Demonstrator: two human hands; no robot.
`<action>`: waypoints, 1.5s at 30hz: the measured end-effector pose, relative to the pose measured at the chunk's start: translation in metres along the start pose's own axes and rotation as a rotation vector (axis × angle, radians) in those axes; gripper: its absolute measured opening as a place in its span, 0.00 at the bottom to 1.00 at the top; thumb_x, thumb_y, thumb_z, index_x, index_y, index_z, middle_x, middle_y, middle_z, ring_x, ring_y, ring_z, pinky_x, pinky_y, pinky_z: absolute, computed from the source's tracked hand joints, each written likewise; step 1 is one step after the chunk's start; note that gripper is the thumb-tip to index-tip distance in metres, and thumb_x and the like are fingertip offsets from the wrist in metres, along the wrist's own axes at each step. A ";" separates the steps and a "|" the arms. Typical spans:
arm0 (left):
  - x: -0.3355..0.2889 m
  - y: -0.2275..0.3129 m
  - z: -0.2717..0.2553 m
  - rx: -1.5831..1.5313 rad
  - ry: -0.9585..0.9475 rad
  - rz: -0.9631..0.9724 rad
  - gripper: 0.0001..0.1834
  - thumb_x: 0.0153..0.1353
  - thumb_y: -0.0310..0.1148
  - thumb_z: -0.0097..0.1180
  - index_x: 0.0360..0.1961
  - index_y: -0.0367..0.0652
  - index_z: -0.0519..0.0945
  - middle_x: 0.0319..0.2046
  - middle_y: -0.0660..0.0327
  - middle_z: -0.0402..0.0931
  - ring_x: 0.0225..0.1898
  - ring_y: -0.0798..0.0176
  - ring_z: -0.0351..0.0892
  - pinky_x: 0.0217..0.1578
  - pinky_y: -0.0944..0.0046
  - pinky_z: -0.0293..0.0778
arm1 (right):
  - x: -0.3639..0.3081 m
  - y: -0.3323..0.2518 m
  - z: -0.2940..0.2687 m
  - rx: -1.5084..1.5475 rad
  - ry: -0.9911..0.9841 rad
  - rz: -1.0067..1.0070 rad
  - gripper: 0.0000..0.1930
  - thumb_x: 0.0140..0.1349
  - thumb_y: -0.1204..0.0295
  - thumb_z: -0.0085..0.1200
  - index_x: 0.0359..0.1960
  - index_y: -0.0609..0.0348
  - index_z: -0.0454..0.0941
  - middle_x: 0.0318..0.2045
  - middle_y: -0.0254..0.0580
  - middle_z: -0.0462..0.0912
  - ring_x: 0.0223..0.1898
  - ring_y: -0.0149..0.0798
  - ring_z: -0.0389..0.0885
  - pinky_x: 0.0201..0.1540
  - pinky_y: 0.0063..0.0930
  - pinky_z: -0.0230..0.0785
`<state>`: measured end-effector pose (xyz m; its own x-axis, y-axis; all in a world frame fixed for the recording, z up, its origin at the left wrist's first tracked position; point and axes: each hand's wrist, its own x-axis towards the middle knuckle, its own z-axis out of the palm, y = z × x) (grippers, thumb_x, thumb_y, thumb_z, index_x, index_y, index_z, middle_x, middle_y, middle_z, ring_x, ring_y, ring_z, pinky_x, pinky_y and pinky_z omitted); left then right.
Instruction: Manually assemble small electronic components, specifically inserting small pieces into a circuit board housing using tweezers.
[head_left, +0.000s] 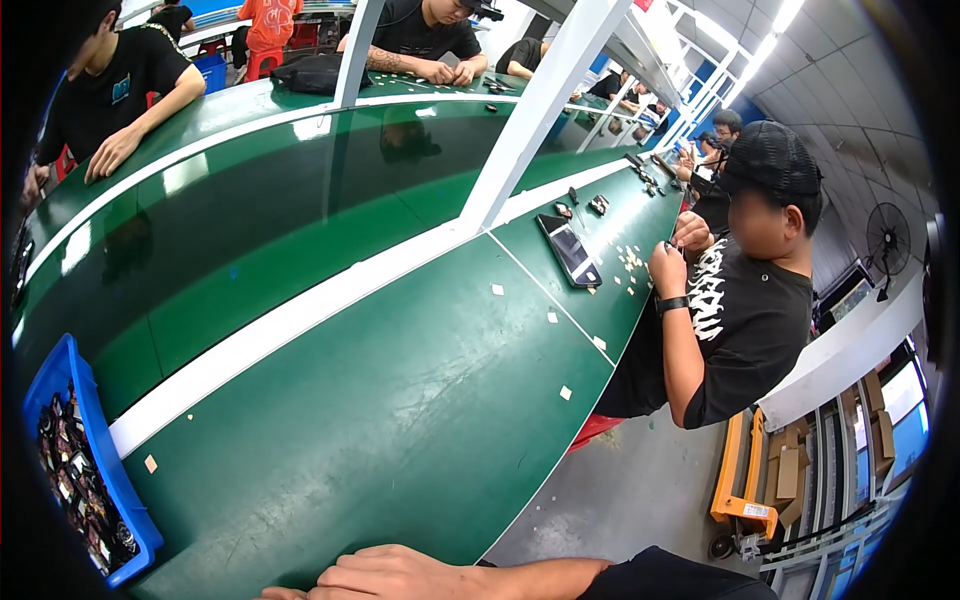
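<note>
1. Wearer's hands: only one hand (385, 575) shows, at the lower edge, lying on the near rim of the green tabletop (400, 400). From the forearm running in from the right I judge it to be the right hand. Its fingers are loosely curled and nothing is visibly held. The left hand is out of view.
2. Nearest stock: a blue bin (85, 470) at the left, filled with small dark parts, sits well apart from the hand. No part from it lies in front of the wearer.
3. Tabletop near the hand: only scattered small pale squares (565, 393); none touched.
4. Judgement on progress: no piece is in hand or laid out at this station, so work here appears idle or between pieces.
5. Neighbouring station: a person in a black shirt (745, 320) pinches something small with both hands raised; a dark phone (570, 250) lies beside them.
</note>
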<state>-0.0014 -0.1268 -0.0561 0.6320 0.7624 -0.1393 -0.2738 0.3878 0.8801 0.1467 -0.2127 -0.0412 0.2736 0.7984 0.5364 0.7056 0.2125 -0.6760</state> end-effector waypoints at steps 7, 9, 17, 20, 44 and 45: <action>0.000 0.000 0.001 -0.017 0.004 0.007 0.12 0.70 0.38 0.56 0.43 0.39 0.72 0.40 0.57 0.73 0.41 0.63 0.73 0.45 0.66 0.71 | -0.001 0.000 0.000 0.001 0.000 -0.007 0.09 0.61 0.65 0.60 0.34 0.57 0.78 0.27 0.37 0.73 0.24 0.39 0.75 0.25 0.31 0.68; -0.001 0.000 -0.002 -0.016 0.000 -0.006 0.12 0.70 0.38 0.56 0.43 0.39 0.72 0.40 0.57 0.73 0.41 0.63 0.73 0.44 0.66 0.71 | 0.000 0.000 -0.001 0.002 0.000 -0.007 0.09 0.61 0.65 0.60 0.34 0.57 0.78 0.27 0.37 0.73 0.24 0.39 0.75 0.25 0.31 0.68; 0.000 -0.001 0.001 -0.013 -0.005 -0.002 0.12 0.70 0.37 0.56 0.43 0.39 0.72 0.40 0.57 0.73 0.40 0.63 0.73 0.43 0.66 0.72 | 0.000 0.000 -0.001 -0.004 -0.003 -0.003 0.09 0.61 0.65 0.60 0.33 0.57 0.78 0.26 0.37 0.73 0.24 0.39 0.75 0.25 0.31 0.68; 0.000 -0.001 0.002 -0.027 0.000 0.017 0.12 0.70 0.37 0.56 0.42 0.39 0.72 0.40 0.57 0.73 0.40 0.64 0.73 0.43 0.66 0.72 | 0.000 0.000 -0.001 -0.005 -0.006 -0.003 0.09 0.61 0.65 0.60 0.33 0.57 0.78 0.26 0.37 0.72 0.24 0.39 0.75 0.25 0.31 0.68; 0.001 -0.001 0.001 -0.001 0.019 -0.001 0.12 0.70 0.38 0.56 0.42 0.40 0.72 0.40 0.58 0.73 0.41 0.64 0.72 0.45 0.66 0.70 | 0.003 0.003 -0.002 -0.017 -0.015 0.011 0.09 0.62 0.65 0.59 0.33 0.56 0.78 0.25 0.36 0.71 0.23 0.39 0.74 0.24 0.31 0.67; 0.000 -0.001 -0.001 0.001 0.014 -0.010 0.12 0.70 0.38 0.56 0.42 0.40 0.72 0.40 0.58 0.73 0.41 0.64 0.72 0.45 0.66 0.70 | 0.003 0.003 -0.002 -0.017 -0.016 0.013 0.09 0.62 0.65 0.59 0.33 0.56 0.78 0.25 0.36 0.71 0.23 0.39 0.74 0.24 0.31 0.67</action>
<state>-0.0018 -0.1265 -0.0572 0.6242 0.7659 -0.1543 -0.2671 0.3948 0.8791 0.1514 -0.2105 -0.0405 0.2728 0.8100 0.5191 0.7128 0.1922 -0.6745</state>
